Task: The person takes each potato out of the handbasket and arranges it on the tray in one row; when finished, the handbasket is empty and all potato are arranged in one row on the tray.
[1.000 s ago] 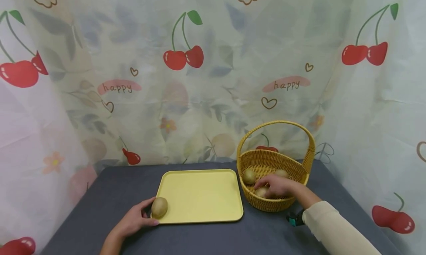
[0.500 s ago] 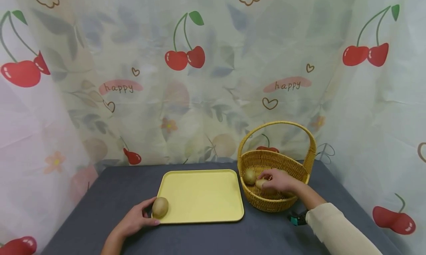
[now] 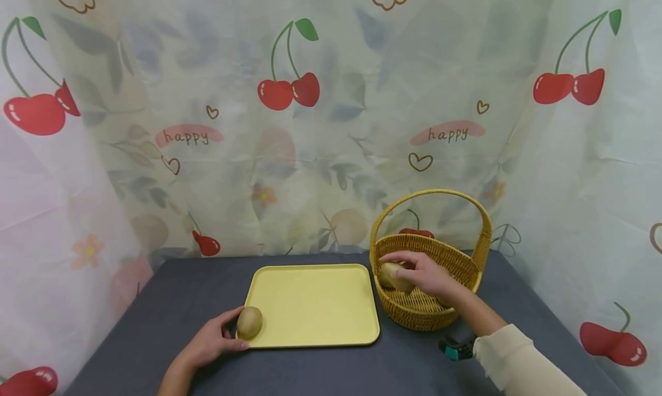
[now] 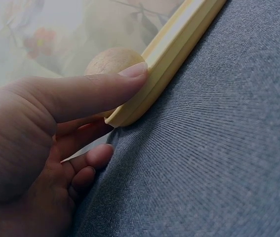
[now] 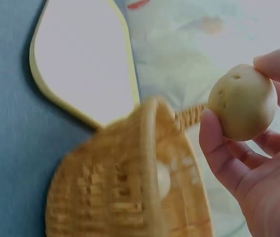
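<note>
My right hand pinches a light-brown potato between thumb and fingertips, raised above the inside of the wicker basket. In the right wrist view another potato shows inside the basket, partly hidden by its rim. In the head view the hand covers much of the basket's contents. My left hand holds the near left corner of the yellow tray, thumb on the front rim and fingers at the left side. A potato lies on the tray in that corner, close to the fingers.
A tall arched handle rises over the basket, beside the right hand. Dark grey cloth covers the table. Behind and at both sides hangs a curtain printed with cherries. The tray's right end lies close to the basket.
My right hand has taken hold of a potato at the basket's bottom and lifted it up and to the left. The left hand stays at the tray's corner.
</note>
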The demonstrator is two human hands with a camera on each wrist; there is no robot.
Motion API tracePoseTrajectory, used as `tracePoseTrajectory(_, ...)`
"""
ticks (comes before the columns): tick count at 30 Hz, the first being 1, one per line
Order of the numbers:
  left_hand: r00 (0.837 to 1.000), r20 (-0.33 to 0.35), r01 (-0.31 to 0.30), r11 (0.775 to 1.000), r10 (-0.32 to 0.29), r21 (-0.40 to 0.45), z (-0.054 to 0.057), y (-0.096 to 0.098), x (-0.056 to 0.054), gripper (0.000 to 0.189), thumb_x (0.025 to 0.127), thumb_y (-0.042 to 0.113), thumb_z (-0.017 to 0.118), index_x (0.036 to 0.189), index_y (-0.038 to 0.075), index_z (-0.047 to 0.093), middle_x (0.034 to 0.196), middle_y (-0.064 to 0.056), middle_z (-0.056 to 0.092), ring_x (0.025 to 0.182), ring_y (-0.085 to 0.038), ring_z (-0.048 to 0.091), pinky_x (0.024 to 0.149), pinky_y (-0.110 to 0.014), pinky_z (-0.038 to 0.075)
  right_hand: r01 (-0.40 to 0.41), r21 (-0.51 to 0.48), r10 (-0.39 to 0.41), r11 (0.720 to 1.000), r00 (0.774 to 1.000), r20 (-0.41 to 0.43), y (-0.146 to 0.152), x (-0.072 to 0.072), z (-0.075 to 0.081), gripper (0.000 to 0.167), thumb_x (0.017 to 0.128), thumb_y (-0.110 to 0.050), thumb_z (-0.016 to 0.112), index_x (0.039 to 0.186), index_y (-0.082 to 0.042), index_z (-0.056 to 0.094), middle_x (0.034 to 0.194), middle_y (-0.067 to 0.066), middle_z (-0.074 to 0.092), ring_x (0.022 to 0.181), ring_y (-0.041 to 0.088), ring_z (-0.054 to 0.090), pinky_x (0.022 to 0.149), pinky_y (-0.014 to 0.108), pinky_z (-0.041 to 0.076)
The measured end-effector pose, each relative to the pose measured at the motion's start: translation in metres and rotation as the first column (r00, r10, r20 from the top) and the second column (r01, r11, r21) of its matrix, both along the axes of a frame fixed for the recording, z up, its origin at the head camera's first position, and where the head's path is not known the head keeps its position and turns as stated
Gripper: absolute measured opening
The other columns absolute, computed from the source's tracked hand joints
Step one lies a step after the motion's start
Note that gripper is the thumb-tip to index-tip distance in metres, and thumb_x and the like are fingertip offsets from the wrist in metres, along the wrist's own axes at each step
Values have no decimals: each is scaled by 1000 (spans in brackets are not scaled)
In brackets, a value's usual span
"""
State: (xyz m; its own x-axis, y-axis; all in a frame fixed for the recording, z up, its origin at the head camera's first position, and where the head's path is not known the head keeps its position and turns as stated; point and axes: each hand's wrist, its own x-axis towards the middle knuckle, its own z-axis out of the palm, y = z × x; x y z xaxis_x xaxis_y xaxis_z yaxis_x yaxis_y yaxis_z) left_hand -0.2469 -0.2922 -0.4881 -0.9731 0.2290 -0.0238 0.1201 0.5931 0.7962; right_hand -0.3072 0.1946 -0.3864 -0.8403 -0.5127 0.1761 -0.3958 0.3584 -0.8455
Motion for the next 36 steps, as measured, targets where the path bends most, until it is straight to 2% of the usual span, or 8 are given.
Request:
tracePoseTrajectory(6,1000,6,-4,1000,4,-4,-1,1,1,87,75,26,85,144,-4,42,72,-4,50,62,-19,47,56,-28,38,-86,-102,93,991,993,67,-25,8,4,46,92,-8,65,137,-2,53,126,23,49,93,33,56,67,56,52)
tracePoseTrajectory(8,1000,9,-6,1000,7,-4,0,1,1,87,75,27,85,144,-4,42,72,-4,49,62,-19,47,56,-28,38,-116,-116,127,986,987,95,-33,9,4,54,88,-6,69,139,-4,51,130,23,47,99,33,56,71,53,53)
tracePoseTrajectory(12,1000,8,-7,1000,7,-6,-2,1,1,87,74,27,85,144,-4,43,73,-4,49,62,-19,46,55,-28,38,-161,-105,174,981,975,136,-49,11,1,69,81,-4,75,144,-7,45,134,20,44,107,31,56,76,43,52)
tracePoseTrajectory(16,1000,1,-2,1000,2,-9,-5,1,0,86,75,27,85,143,-3,44,74,-4,49,62,-19,47,55,-28,38,-194,-87,205,977,967,150,-65,12,-5,74,81,-3,76,147,-7,41,136,20,41,111,32,56,76,37,52)
tracePoseTrajectory(20,1000,1,2,1000,-2,-5,-7,0,0,86,75,27,85,144,-3,44,73,-4,49,62,-19,47,56,-28,38,-223,-31,225,974,971,83,-81,12,-15,75,83,-6,76,147,-4,39,141,20,39,114,35,56,77,35,52)
tracePoseTrajectory(24,1000,-9,6,1000,-6,1,-5,-1,1,87,74,26,85,143,-4,43,70,-3,49,61,-18,47,55,-28,38,-181,62,182,982,983,-19,-105,12,-28,73,81,-14,80,145,-5,44,140,15,45,108,32,58,78,34,50)
tracePoseTrajectory(28,1000,-18,4,1000,-4,7,-2,-2,1,87,74,25,86,143,-5,43,69,-2,49,60,-18,47,55,-28,39,-94,136,106,986,991,-82,-132,10,-43,71,78,-23,83,140,-9,51,128,7,54,100,24,57,76,33,48)
tracePoseTrajectory(36,1000,-21,-1,1000,1,-3,-2,-3,-2,87,74,25,86,144,-4,42,68,-2,49,60,-17,47,55,-28,39,2,172,14,985,996,-93,-181,9,-76,72,75,-28,85,137,-7,55,117,5,59,91,16,57,73,29,48)
